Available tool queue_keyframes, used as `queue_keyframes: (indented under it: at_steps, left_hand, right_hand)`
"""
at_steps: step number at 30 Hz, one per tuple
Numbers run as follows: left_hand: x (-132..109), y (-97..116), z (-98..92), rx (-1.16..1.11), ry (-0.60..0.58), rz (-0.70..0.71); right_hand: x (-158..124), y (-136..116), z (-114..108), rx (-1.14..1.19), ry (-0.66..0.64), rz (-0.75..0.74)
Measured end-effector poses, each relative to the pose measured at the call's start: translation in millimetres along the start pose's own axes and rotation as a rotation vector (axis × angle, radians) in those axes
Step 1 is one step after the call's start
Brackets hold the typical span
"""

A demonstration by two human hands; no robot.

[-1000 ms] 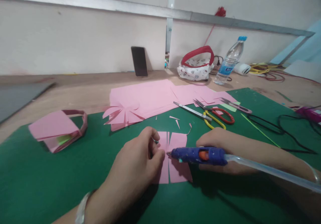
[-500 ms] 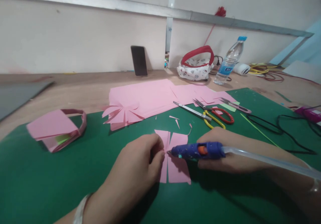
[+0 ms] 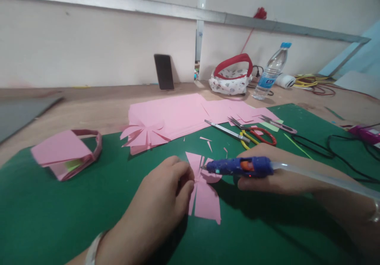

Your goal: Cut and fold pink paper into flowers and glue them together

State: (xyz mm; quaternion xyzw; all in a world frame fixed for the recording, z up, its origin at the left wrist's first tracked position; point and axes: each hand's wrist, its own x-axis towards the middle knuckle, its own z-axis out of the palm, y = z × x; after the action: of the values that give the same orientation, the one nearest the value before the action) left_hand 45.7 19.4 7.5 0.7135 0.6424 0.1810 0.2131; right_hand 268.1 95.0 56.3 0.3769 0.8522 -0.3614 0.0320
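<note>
My left hand (image 3: pixel 170 192) pinches the left side of a slit pink paper piece (image 3: pixel 208 201) near its centre. The paper fans into several flaps above the green mat (image 3: pixel 97 221); part of it is hidden behind my fingers. In my right hand (image 3: pixel 261 182) is a blue hot glue gun (image 3: pixel 231 166), with a clear glue stick (image 3: pixel 320 182) running out of its back. Its nozzle points left, over the paper's upper flaps and just right of my left fingers. Whether the tip touches the paper, I cannot tell.
Behind lie pink sheets (image 3: pixel 169 114) with a fringed paper flower (image 3: pixel 145 134) on them. A craft knife (image 3: pixel 227 131), scissors (image 3: pixel 264 136) and thread snips (image 3: pixel 279 124) lie to the right. A folded pink paper piece (image 3: pixel 62 150) sits left. A bottle (image 3: pixel 271 73), pouch (image 3: pixel 228 84) and phone (image 3: pixel 164 72) stand farther back.
The glue gun has moved up and slightly right, from the paper's centre to its upper flaps. The right-hand paper flaps have shifted and bent. My left hand keeps its pinch.
</note>
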Motion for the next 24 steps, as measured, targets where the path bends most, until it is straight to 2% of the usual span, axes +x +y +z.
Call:
queue_keyframes:
  at_steps: [3, 7, 13, 18, 24]
  left_hand:
    - [1, 0, -1.1, -0.039, 0.031, 0.011]
    - [3, 0, -4.0, -0.047, 0.041, 0.032]
    - [2, -2, -5.0, -0.019, -0.001, 0.030]
    - [3, -2, -4.3, -0.030, 0.011, 0.029]
    - [4, -2, -4.7, -0.045, 0.024, 0.003]
  right_hand:
    - [-3, 2, -6, 0.030, 0.037, -0.034]
    - [-6, 2, -11, 0.096, -0.020, -0.065]
    - [-2, 3, -4, 0.042, -0.019, -0.074]
    - [2, -1, 1, 0.051, -0.064, 0.014]
    - [3, -6, -1, 0.012, -0.103, 0.027]
